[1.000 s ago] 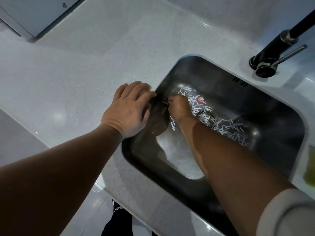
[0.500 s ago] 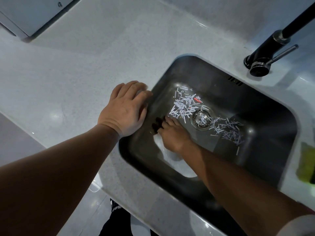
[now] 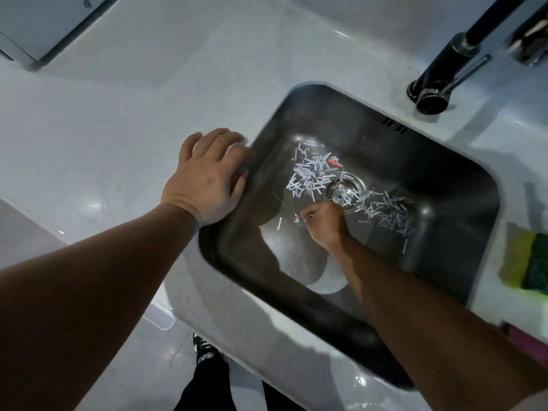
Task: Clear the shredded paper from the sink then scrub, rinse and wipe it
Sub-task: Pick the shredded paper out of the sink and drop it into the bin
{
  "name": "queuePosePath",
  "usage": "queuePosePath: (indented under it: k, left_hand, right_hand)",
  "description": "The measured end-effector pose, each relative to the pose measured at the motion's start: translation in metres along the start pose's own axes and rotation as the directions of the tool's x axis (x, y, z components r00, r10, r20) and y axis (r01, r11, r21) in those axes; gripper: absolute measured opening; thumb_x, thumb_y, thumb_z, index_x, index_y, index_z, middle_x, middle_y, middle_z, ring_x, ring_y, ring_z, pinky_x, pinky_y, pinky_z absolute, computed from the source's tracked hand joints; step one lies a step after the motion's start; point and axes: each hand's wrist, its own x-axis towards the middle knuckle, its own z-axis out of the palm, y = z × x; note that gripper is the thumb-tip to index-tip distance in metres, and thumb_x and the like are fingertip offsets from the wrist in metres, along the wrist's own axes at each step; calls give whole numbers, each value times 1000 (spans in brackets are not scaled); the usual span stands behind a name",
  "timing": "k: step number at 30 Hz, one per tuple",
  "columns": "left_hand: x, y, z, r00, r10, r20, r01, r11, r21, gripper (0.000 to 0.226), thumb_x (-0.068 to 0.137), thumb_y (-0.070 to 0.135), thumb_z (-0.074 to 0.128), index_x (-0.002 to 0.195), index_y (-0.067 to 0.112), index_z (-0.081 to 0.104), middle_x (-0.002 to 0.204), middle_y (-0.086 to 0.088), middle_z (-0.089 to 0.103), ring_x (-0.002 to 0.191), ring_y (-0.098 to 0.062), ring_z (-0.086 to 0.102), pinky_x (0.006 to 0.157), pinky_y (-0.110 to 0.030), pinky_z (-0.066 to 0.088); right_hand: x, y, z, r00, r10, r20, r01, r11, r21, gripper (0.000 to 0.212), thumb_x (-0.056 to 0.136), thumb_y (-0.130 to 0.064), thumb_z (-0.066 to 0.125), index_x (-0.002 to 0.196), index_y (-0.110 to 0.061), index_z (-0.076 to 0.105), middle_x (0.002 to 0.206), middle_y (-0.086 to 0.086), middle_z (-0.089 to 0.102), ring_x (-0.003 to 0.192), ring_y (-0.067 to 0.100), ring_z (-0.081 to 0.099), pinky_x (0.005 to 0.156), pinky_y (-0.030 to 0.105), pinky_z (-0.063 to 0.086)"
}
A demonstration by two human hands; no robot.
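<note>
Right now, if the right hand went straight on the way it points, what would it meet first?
Probably the shredded paper heaped up-left of the drain in the picture. The right hand points that way, low in the sink. Depth is unclear.

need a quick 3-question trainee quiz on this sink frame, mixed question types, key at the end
1. True or false: the left hand rests flat on the countertop at the sink's edge.
2. Where is the sponge? A: in the sink. B: on the countertop right of the sink. C: in the left hand.
3. Fill in: the right hand pinches ___ beside the drain strainer.
Key: 1 true; 2 B; 3 shredded paper.
</note>
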Motion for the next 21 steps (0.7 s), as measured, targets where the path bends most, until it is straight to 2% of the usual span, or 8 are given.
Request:
queuePosePath:
  k: [3,6,9,11,13,16,18,21]
  left_hand:
    - [-1,1,-1,1000,8,-17,-7,1000,24,42,102,39,45,139,21,52,147,-5,49,143,-28,36,119,-54,23]
    - [-4,6,-4,995,104,1,-104,988,112,41,101,39,46,137,20,54,147,-10,49,142,-33,39,118,-59,21]
    - [-8,24,3,916,401,24,-391,877,280,30,95,34,55,118,18,67,140,-13,57,134,-35,49,112,-59,27]
    - [-5,43,22,893,446,66,-447,856,258,28,91,31,57,112,18,70,127,-10,64,125,-34,54,106,-52,35]
    - [5,64,42,892,382,242,-431,881,197,34,87,34,62,116,18,70,120,-6,66,115,-32,57,100,-45,40]
    - [29,81,74,850,240,470,-277,961,10,53,84,47,45,124,19,65,122,-8,63,112,-33,57,96,-41,45]
    - [46,88,93,830,212,516,-173,977,-123,53,85,46,45,129,21,62,126,-9,60,118,-32,55,100,-40,46]
    - [72,92,133,826,184,533,-166,983,-82,53,93,24,62,144,17,52,146,-11,48,136,-31,44,110,-35,36]
  right_hand:
    - [-4,3,-10,930,369,-6,-291,744,602,21,89,1,71,87,-18,79,97,5,78,78,15,73,71,23,60]
    - [-10,7,-19,850,525,43,-321,451,833,30,82,11,74,83,-19,76,100,13,77,77,18,72,72,25,61]
    - [-24,12,-31,808,582,86,-277,248,928,19,84,13,72,86,-6,75,95,12,74,81,21,71,77,28,62]
    - [-38,16,-39,821,566,76,-241,223,944,18,85,13,71,83,-5,73,89,9,71,80,21,69,77,27,62]
    - [-51,20,-41,839,541,61,-218,232,948,20,86,11,70,82,-9,73,87,6,71,80,19,69,82,29,61]
    - [-62,31,-26,840,542,32,-247,328,912,26,87,5,72,80,-21,73,74,-4,74,78,16,71,83,31,60]
    - [-66,36,-12,841,538,47,-280,360,890,28,86,0,73,77,-27,74,70,-8,75,78,14,72,83,32,60]
    - [-64,34,-4,851,521,67,-309,393,866,24,88,-7,73,79,-28,74,74,-10,75,75,5,72,77,25,59]
